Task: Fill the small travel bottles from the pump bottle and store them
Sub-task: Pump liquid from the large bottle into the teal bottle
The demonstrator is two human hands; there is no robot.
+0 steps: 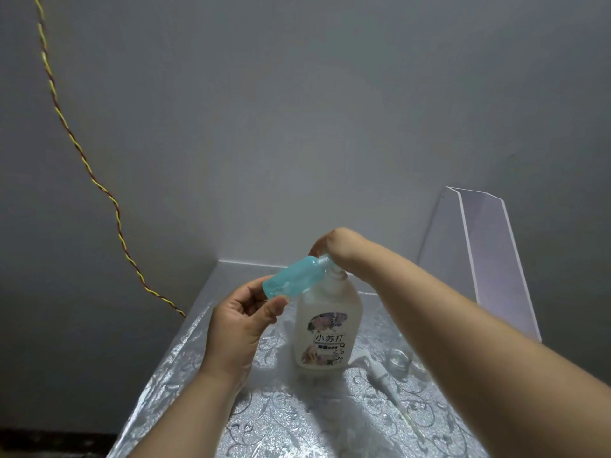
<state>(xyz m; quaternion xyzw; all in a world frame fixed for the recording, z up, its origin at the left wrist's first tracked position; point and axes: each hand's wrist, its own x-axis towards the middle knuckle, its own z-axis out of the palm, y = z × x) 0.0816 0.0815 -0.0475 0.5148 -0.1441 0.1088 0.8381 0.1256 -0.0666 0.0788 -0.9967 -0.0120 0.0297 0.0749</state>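
You're mid-fill, L hand point(238, 325) pinching the tilted travel bottle point(294, 276) against the pump bottle point(327, 325) top, R hand point(334, 246) grip can't tell; next is needing steady aim.

The table point(297, 424) is covered with a glossy silver sheet, embossed with a glittering floral pattern. The pump bottle point(325, 305) is made of cloudy, translucent plastic and bears a smooth printed label point(327, 340). The small bottle point(291, 280) is seen as clear, blue-tinted, glossy plastic. The loose pump point(377, 373) is smooth white plastic. The stand point(489, 259) looks like smooth, clear acrylic. The wall point(297, 110) is finished matt.
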